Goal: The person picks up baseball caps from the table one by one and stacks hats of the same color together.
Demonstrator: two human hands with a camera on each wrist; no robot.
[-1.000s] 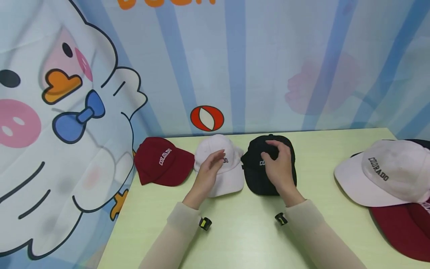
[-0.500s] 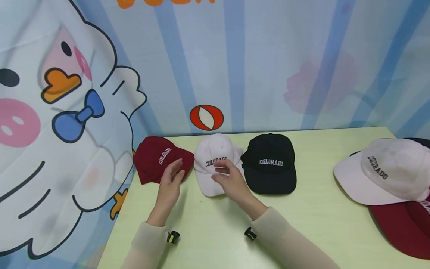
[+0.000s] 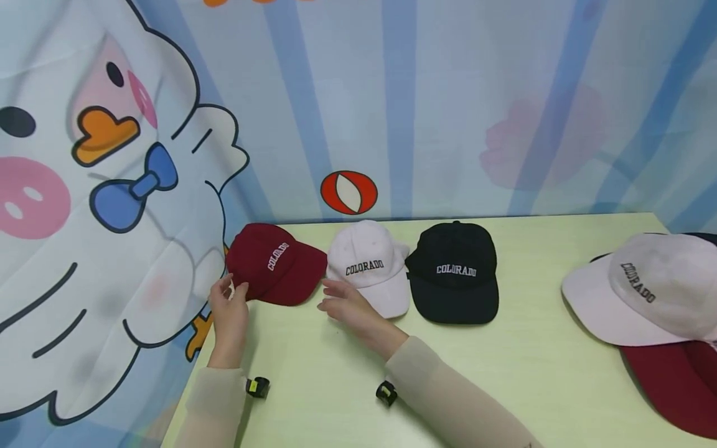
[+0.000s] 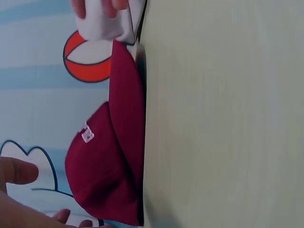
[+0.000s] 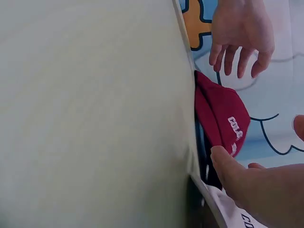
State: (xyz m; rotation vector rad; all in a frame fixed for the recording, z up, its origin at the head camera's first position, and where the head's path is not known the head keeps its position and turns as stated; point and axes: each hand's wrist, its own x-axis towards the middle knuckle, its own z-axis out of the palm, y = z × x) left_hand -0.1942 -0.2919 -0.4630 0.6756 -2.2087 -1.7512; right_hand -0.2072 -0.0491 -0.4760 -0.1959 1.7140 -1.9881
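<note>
In the head view, a red cap [image 3: 274, 264] sits on the table [image 3: 313, 386], left of the middle of the frame. The left hand [image 3: 229, 314] is by its lower left side, with the thumb and fingers apart. I can't tell if they touch the cap. The right hand [image 3: 358, 312] is near the tip of the red cap's brim, in front of a white cap [image 3: 364, 258]. Its fingers are loose and hold nothing. A black cap [image 3: 455, 274] sits just right of the white one. At the right edge, a second white cap [image 3: 666, 286] lies on top of a second red cap [image 3: 666, 386].

In the left wrist view, the red cap is left of the middle, and the left hand's thumb is at the left edge, apart from it.

In the right wrist view, the left hand hangs at the upper right, fingers a bit spread, above the red cap.
</note>
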